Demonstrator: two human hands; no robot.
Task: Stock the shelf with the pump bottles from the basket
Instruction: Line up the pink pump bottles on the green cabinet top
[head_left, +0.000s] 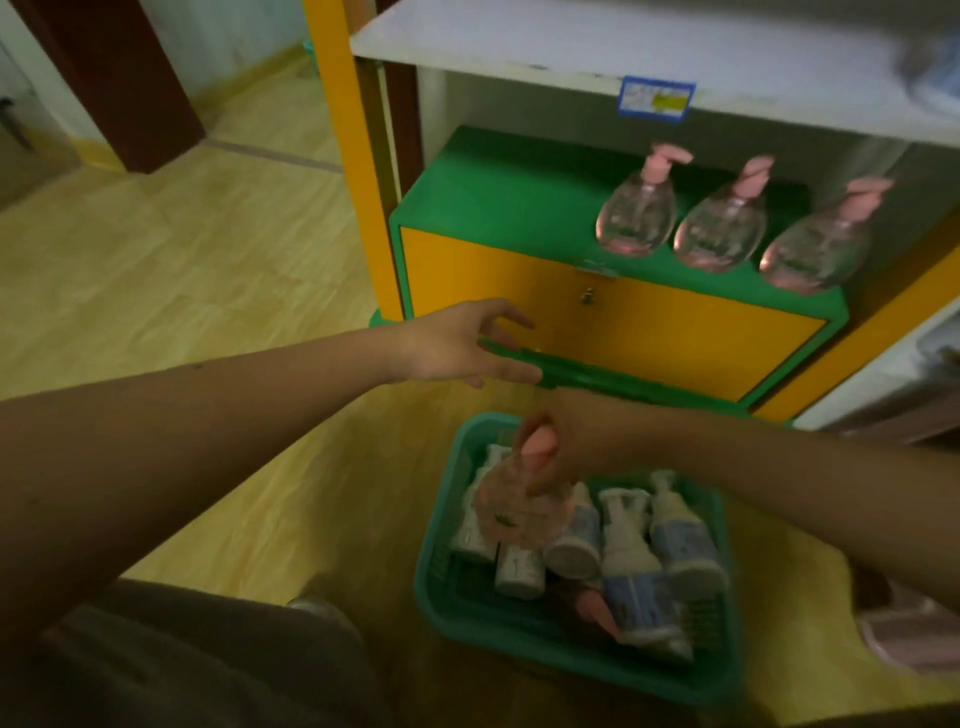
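Observation:
My right hand grips a pink pump bottle by its pump head and holds it just above the green basket. Several white and blue pump bottles lie in the basket, and a pink pump shows low among them. My left hand hovers open, fingers spread, in front of the yellow cabinet front. On the green shelf top three clear pink pump bottles stand in a row at the right.
A white upper shelf board with a blue label overhangs the green one. Yellow uprights frame the unit. The basket sits on a wooden floor. My knees are at the lower left. A pink object lies at the right edge.

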